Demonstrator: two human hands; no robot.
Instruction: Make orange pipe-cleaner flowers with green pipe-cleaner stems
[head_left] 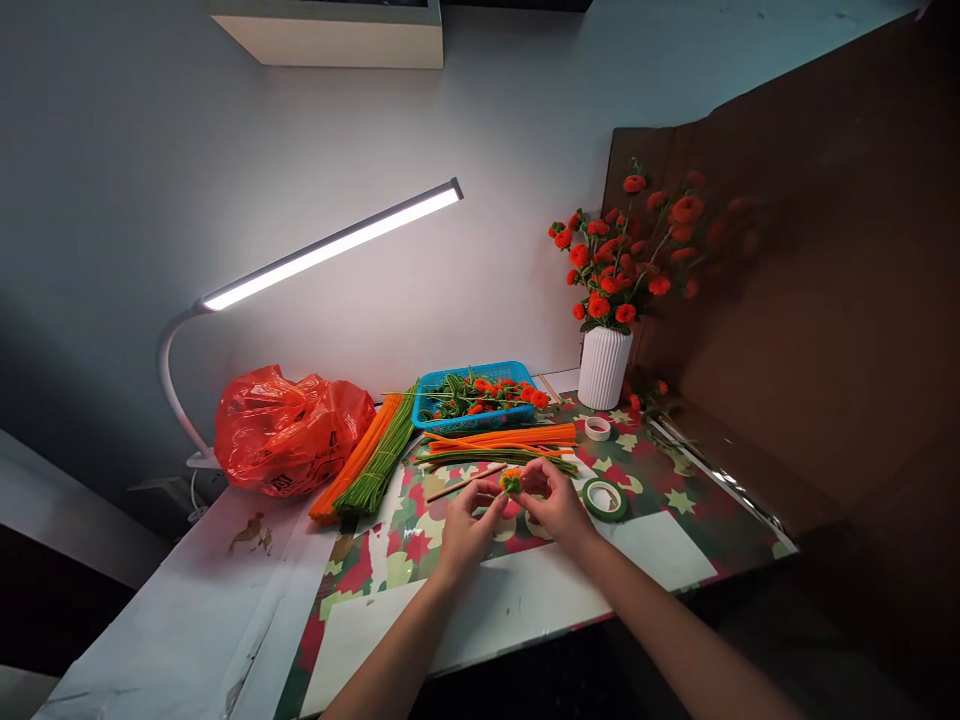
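Observation:
Between my two hands, a small orange pipe-cleaner flower [511, 481] with a green centre is held just above the table. My left hand [474, 520] pinches it from the left, thumb and fingertips closed on its edge. On the other side my right hand [553, 500] grips it with thumb and bent fingers. Behind the hands lie a thin wooden stick [466, 483], orange pipe cleaners [517, 437] and green pipe cleaners [480, 456]. A roll of green tape [604, 499] rests just right of my right hand.
A blue basket [417, 410] holds several finished flowers. Orange and green pipe-cleaner bundles [379, 450] lie beside a red plastic bag [281, 430]. A white vase [603, 370] of orange-red flowers, a white tape roll [598, 428] and a lit lamp [334, 246] stand around. Cardboard [810, 260] walls the right side.

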